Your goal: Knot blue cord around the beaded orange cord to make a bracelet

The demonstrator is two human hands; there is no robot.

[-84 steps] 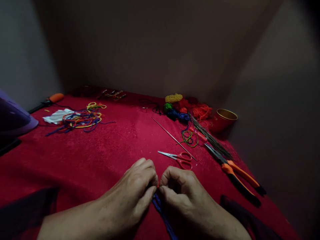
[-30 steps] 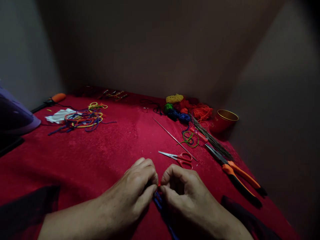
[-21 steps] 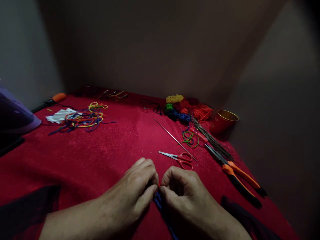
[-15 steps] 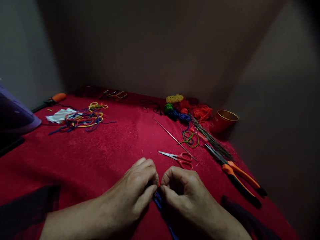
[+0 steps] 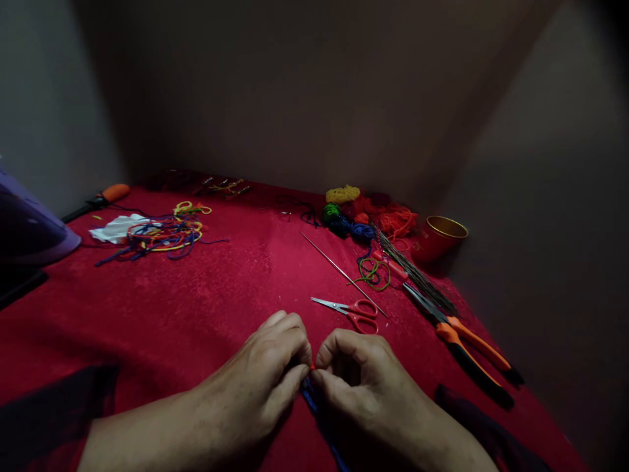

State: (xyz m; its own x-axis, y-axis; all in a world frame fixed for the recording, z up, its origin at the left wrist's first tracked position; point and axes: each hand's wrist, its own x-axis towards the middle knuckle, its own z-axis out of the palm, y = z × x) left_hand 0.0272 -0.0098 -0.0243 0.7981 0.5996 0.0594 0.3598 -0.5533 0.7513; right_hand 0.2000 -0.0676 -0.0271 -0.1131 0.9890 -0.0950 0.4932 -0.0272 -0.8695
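My left hand [image 5: 275,364] and my right hand [image 5: 356,367] meet at the front middle of the red cloth, each closed in a pinch. Between the fingertips shows a small bit of red cord [image 5: 312,367], gripped from both sides. Blue cord [image 5: 310,396] hangs below the pinch toward the bottom edge; most of it is in shadow. Just beyond my right hand lie small scissors [image 5: 363,314] with red handles, their blades slightly apart. A thin metal needle-like rod [image 5: 339,269] rests behind them.
Long-nose pliers [image 5: 457,334] with orange-black handles lie right, beside a bundle of thin dark sticks [image 5: 417,278]. Yarn balls [image 5: 363,231] and a red cup [image 5: 432,242] stand behind. Tangled cords [image 5: 167,236] lie left on white paper [image 5: 115,229], near a purple object [image 5: 29,223].
Both hands stay almost in place. The fingertips have shifted very slightly, and the red cord between them shows a little more clearly.
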